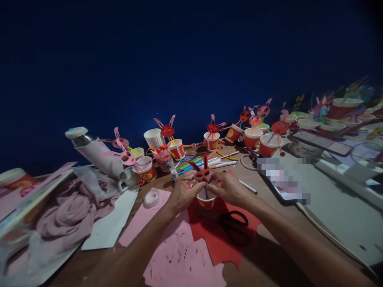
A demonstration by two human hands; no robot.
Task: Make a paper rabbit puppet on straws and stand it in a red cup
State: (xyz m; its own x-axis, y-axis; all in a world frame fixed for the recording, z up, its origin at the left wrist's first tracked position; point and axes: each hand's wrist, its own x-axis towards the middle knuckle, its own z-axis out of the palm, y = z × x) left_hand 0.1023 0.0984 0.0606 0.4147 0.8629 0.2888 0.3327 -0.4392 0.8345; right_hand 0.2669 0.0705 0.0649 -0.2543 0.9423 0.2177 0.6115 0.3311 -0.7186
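Note:
A red paper rabbit face (202, 175) with two upright ears is held between both hands, just above a red-and-white paper cup (206, 201). My left hand (186, 191) pinches it from the left, fingers closed at its edge. From the right, my right hand (229, 186) grips the same face, thumb close to the other thumb. A purple strip runs down from the face into the cup. Below the cup lie red paper (206, 235) and pink paper (179, 255). Black-handled scissors (235, 225) rest on the red sheet, near my right wrist.
Finished cup figures, such as one with a rabbit head (167, 130), line the back. Colored pens (215, 162) lie behind my hands. A tape roll (152, 197) sits left. A leaning thermos (95, 151) and crumpled cloth (68, 211) are farther left. A phone (281, 181) with cable lies right.

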